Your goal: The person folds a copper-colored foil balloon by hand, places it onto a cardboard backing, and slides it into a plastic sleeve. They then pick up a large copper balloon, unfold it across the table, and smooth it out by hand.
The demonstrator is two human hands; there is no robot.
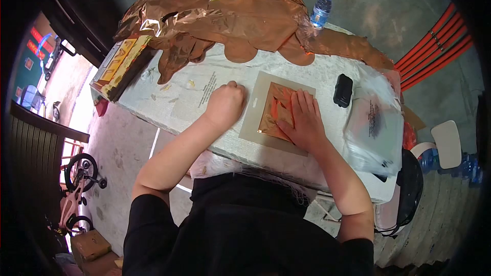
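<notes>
A grey rectangular board (249, 122) lies on the white covered table (225, 145). On the board is a square of shiny copper foil (268, 122) with a reddish, creased patch in its middle. My right hand (305, 120) rests flat on the right part of the foil, fingers stretched out and thumb apart. Left of the board, my left hand (227, 103) is closed on the tabletop; whatever its curled fingers hold, if anything, is hidden.
Large copper foil sheets (255, 18) cover the table's far side, with a water bottle (321, 9) there. A box (120, 66) stands at the left end. A black case (342, 90) and clear plastic bags (373, 128) lie on the right.
</notes>
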